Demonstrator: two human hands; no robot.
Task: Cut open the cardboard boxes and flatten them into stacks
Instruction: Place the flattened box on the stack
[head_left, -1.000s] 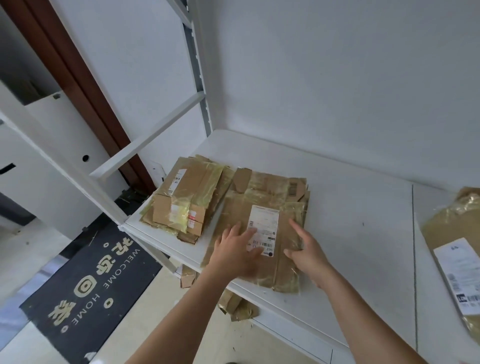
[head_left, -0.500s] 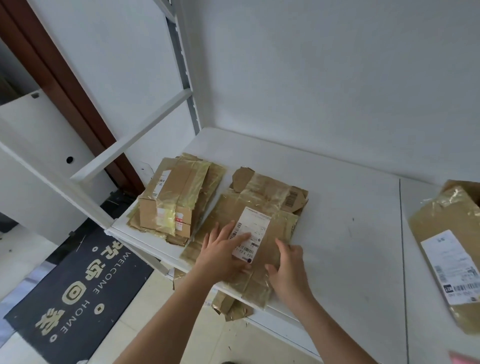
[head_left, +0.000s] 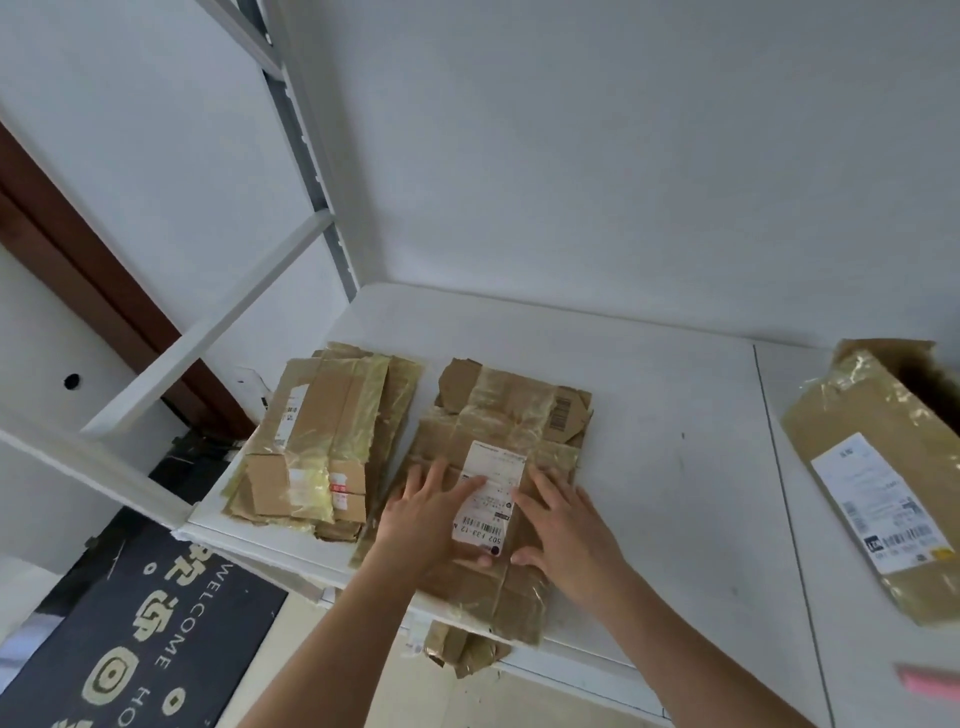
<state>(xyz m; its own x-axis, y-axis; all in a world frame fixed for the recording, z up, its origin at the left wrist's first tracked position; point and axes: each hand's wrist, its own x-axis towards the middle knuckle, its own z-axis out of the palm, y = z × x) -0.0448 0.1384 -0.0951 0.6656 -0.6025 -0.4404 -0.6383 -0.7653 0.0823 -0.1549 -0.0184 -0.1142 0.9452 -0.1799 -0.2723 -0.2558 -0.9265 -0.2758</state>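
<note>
- Cardboard boxes, cut and flattened, lie in two stacks on the white shelf (head_left: 649, 415); a third box is still whole at the far right.
- Farthest left, on the floor below the shelf, a dark doormat (head_left: 130, 623) shows pale lettering that reads WELCOME and part of HOME.
- Above the doormat, a white shelf-frame bar (head_left: 208, 332) slants up toward the wall corner, in front of a brown door frame (head_left: 78, 260).
- On the shelf's left end sits the left stack (head_left: 322, 441) of flattened cardboard, covered in yellowish tape, its near edge close to the shelf's front edge.
- Just beside it to the right lies the middle stack (head_left: 498, 415), also taped, its near end overhanging the shelf front.
- A white shipping label (head_left: 488, 499) with a barcode is on top of the middle stack.
- The left hand (head_left: 431, 514) lies flat on the middle stack, fingers straight and spread, fingertips at the label's left edge.
- The right hand (head_left: 566, 525) lies flat on the same stack just right of the label, fingers extended and slightly spread, thumb pointing inward.
- Under the shelf front, below the hands, crumpled cardboard scraps (head_left: 462, 649) show.
- Well apart at the far right, the uncut box (head_left: 883, 467) lies on the shelf with its own white label, its far end open and dark inside.
- At the lower right edge, a blurred pink object (head_left: 930, 680) is too unclear to identify.
</note>
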